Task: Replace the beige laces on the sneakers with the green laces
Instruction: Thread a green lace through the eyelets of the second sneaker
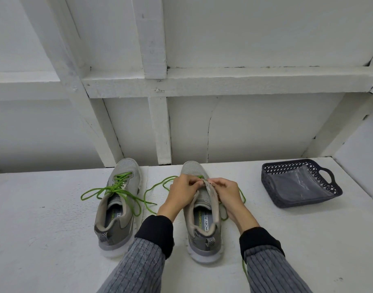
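Left sneaker: I saw it standing upright toward the left of the white shelf, toe at the back edge, heel toward me.
Its lace: green, threaded through the eyelets and crossed at the top, with loose loops spilling onto the shelf on both sides.
Left hand: from my view its fingers were curled at the left side of the right sneaker's tongue, pinching there; I could not tell whether they held lace or tongue.
Right sneaker: it stood near the middle of the shelf, toe at the back edge, parallel to the first and well apart from it.
Second green lace: only partly threaded near the toe, its long ends trailing on the shelf left and right of the shoe, one end running toward the front edge.
Right hand: fingers curled, pinching the upper right of the tongue.
Basket: dark, perforated, near the right back corner, with a clear plastic bag inside.
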{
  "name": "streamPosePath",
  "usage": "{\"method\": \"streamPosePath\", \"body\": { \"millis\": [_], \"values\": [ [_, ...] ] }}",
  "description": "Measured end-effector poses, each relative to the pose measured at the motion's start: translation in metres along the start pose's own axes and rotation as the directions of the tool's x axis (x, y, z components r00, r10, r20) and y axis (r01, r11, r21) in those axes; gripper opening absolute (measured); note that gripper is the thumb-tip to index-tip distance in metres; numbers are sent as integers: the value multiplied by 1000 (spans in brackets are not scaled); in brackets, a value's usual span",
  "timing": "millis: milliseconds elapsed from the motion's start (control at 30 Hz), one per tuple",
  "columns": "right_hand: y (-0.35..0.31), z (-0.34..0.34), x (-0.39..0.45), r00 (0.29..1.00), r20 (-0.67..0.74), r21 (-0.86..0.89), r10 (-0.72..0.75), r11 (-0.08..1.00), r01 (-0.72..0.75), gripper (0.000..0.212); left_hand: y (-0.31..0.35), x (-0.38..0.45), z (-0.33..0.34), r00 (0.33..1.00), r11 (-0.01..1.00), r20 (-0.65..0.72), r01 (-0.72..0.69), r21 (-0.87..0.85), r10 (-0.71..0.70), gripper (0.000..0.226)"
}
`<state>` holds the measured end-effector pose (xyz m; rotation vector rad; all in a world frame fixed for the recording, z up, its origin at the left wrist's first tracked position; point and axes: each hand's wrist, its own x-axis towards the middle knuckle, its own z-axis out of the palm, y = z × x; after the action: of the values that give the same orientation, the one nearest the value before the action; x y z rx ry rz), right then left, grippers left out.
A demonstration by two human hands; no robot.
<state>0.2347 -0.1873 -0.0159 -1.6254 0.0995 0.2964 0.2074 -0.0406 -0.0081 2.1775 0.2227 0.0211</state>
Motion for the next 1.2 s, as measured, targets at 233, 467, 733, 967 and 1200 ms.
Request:
{"method": "streamPosePath", "body": {
  "millis": [233, 467, 733, 967, 1200],
  "values": [
    [-4, 0, 1, 974, -126, -162, -187, 973, 166, 12, -13, -33, 8, 990, 992, -137, 2, -129, -20, 47],
    [-33, -25, -27, 942, -164, 57, -292, 951, 305, 19, -8, -68, 22, 881, 943, -434, 38, -330, -187, 13],
    [-11, -25, -27, 966, 111, -577, -235, 776, 255, 18, 1, -74, 20, 817, 949, -534, 48, -311, -217, 10],
    [-41, -37, -38, 976, 3, 420, -218, 886, 197, 28, -12, -70, 4, 767, 946, -580, 107, -308, -275, 10],
    [24, -48, -22, 995, 7, -721, -96, 689, 72, 26, -11, -68, 10, 772, 937, -565, 112, -332, -292, 7]
  ]
}}
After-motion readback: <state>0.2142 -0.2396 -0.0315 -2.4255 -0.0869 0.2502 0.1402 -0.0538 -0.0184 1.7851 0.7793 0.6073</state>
